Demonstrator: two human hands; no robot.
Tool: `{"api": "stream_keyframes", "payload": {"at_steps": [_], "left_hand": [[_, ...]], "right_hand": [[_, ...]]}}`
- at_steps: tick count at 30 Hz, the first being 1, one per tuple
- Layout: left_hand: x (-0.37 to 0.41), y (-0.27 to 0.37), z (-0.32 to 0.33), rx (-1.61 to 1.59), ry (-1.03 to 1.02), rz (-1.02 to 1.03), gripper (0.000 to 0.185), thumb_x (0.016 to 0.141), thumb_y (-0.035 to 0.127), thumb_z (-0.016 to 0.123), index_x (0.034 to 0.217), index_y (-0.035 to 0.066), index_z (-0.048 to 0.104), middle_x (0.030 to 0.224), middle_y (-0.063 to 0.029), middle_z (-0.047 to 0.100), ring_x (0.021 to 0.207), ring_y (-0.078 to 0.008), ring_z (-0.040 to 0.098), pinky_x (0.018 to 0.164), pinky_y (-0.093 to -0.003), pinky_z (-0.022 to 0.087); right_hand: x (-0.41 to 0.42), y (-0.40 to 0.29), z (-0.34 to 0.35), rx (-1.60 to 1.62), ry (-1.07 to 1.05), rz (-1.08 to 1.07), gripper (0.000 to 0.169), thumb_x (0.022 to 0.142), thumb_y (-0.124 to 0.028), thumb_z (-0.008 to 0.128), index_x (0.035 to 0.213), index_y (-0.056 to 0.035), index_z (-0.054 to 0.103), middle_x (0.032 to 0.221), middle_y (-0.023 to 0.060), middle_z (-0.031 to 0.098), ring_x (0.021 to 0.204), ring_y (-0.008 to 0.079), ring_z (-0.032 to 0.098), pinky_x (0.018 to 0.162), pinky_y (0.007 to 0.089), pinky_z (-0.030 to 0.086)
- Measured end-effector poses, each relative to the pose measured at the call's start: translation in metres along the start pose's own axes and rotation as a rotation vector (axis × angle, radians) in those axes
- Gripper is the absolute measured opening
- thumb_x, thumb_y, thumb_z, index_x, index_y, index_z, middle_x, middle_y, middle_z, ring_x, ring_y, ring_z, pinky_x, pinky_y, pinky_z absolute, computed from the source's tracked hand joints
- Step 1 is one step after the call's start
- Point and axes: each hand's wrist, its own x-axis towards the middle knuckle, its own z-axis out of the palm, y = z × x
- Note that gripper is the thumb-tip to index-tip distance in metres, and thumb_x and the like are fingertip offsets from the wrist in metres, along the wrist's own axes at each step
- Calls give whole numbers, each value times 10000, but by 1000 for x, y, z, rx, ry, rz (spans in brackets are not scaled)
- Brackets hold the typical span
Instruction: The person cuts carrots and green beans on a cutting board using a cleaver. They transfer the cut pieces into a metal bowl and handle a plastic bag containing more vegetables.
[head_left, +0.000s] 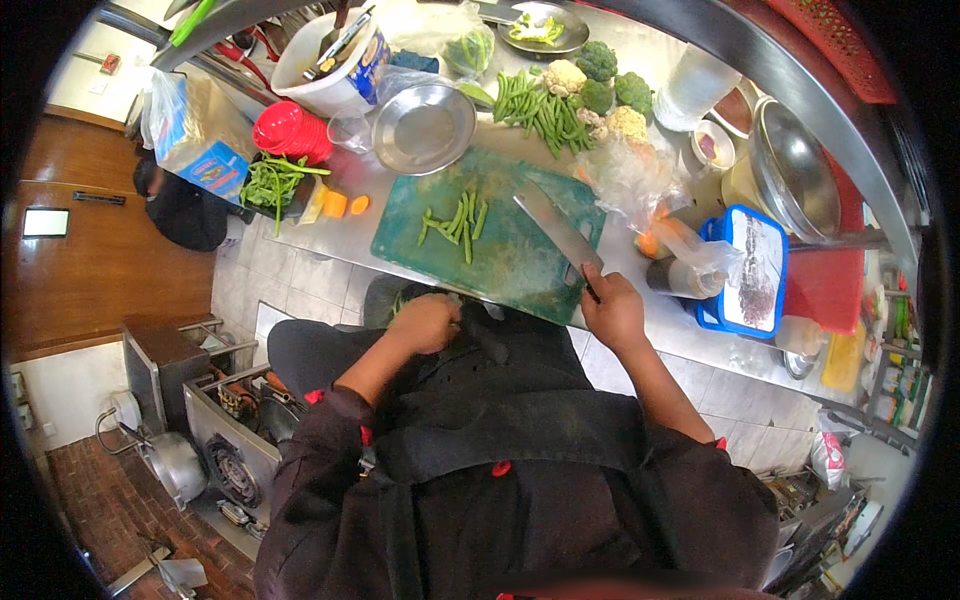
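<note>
My right hand (615, 309) grips the black handle of a chef's knife (556, 229). The wide blade lies flat over the right part of a green cutting board (517, 277), pointing away from me. Several green bean pieces (466, 221) are on the board, left of the blade. My left hand (424, 322) is below the table's front edge, close to my black apron. Its fingers are curled, and whether they hold something cannot be seen. Behind that hand is a dark container (379, 296) with some green scraps in it.
A green bean pile (544, 112), cauliflower (564, 77) and broccoli (598, 60) lie beyond the board. A metal bowl (424, 127), red bowls (289, 131) and carrot pieces (335, 204) are left. A blue-rimmed tub (754, 270) and a squeeze bottle (686, 277) stand right. A person (184, 206) is at far left.
</note>
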Motion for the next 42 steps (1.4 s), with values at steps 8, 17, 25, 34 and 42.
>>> {"api": "stream_keyframes", "payload": {"at_steps": [8,17,25,34,42], "left_hand": [[37,-4,-9,-220,485,-336,236,840,257,739,921,45,674,850,-162,672,830,-370,660,722,-471,524],[76,5,10,-226,734,-370,228,875,237,715,1005,55,669,901,-164,694,833,-369,676,700,-466,533],[69,-32,-22,-197,811,-651,378,863,329,727,1098,38,669,967,-176,705,891,-373,679,762,-486,531],[93,-42,-39,-245,599,-588,514,816,435,771,1101,18,678,987,-203,702,967,-392,672,837,-460,545],[99,-15,-50,-36,556,-627,672,780,430,788,1276,31,572,1168,-235,624,1042,-414,649,875,-481,544]], "right_hand": [[5,12,16,-215,-90,43,469,807,-164,723,1271,-170,656,824,127,569,810,329,612,736,465,502],[4,28,31,-82,-62,37,443,791,-180,741,1228,-143,676,860,144,583,838,349,605,756,464,503],[6,35,32,30,-62,56,436,794,-207,734,1220,-132,676,889,156,586,875,364,602,780,467,499],[8,30,27,36,-43,67,423,795,-205,723,1211,-145,673,880,155,606,868,365,612,789,467,506],[7,33,29,47,-43,77,421,786,-204,734,1198,-144,674,877,152,605,866,361,614,791,469,506]]}}
